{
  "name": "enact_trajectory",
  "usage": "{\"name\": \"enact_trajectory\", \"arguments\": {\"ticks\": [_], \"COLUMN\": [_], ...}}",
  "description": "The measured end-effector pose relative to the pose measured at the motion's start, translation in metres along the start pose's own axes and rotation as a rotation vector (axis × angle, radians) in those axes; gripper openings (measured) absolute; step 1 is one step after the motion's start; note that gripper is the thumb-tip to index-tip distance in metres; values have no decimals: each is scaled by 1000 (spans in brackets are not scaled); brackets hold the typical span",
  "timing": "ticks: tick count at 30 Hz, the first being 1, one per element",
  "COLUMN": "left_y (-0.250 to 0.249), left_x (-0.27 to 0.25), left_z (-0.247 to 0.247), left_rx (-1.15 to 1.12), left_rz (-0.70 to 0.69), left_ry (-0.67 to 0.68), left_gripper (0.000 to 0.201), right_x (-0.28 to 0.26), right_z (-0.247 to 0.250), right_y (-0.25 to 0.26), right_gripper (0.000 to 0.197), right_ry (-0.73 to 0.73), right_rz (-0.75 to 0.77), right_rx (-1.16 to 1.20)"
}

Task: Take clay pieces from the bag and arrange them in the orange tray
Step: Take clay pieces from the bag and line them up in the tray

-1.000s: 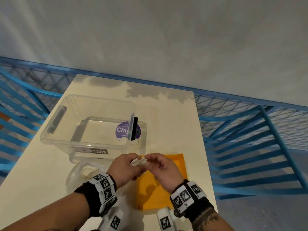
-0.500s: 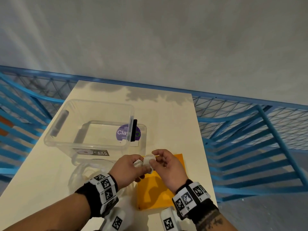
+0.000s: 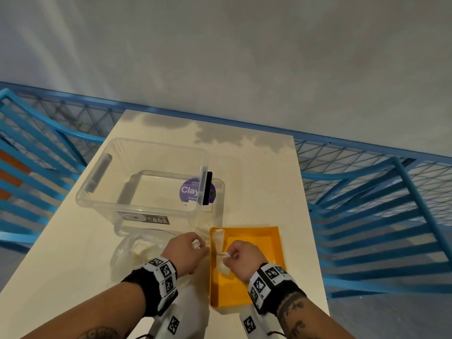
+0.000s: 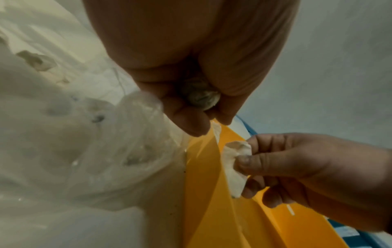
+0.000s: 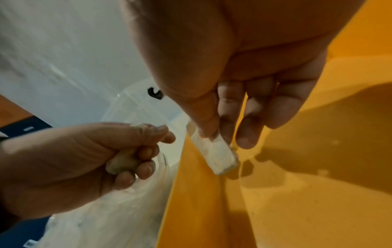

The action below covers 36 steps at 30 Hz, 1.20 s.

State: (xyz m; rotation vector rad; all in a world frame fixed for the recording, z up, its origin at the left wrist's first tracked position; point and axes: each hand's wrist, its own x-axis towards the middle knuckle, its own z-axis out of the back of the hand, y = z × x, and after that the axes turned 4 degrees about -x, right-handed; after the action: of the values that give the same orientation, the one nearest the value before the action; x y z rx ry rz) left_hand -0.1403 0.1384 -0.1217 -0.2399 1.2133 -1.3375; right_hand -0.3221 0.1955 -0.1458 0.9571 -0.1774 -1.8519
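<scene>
Pinching a flat, chalky white clay strip (image 3: pixel 221 261) over the smooth orange tray (image 3: pixel 274 243), the right grip (image 3: pixel 241 256) sits at three o'clock of the left grip (image 3: pixel 186 250), clenched round a clay lump (image 5: pixel 124 162) above the crinkled clear bag (image 3: pixel 137 248).

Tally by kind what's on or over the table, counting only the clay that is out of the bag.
Clay pieces: 3, one in the left hand, one in the right hand, one lying in the tray
Orange tray: 1
Plastic bag: 1
Clear box: 1
Total: 6
</scene>
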Motion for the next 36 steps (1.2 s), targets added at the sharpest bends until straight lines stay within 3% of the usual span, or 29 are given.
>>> {"name": "enact_trajectory", "arguments": {"ticks": [10,20,25,31,36], "left_y": [7,4,2,-4,-12], "left_x": [13,15,14,7,-3], "left_z": [-7,-5,-3,4,12], "left_rx": [274,303,287,-36,-512], "left_rz": [-10,-38,-44,-19,55], "left_ry": [55,73,78,135,361], "left_gripper": [24,26,25,24,32], "right_x": [36,41,43,34,5], "right_z": [-22,-10,-15,-8,12], "right_y": [12,11,13,12,13], "right_gripper": [13,22,16,19,6], "right_ry": [-52,-133,-91,-142,-160], "right_rz": [-191,-280,-281,-253,-3], "right_rx": [94,82,78,120,320]}}
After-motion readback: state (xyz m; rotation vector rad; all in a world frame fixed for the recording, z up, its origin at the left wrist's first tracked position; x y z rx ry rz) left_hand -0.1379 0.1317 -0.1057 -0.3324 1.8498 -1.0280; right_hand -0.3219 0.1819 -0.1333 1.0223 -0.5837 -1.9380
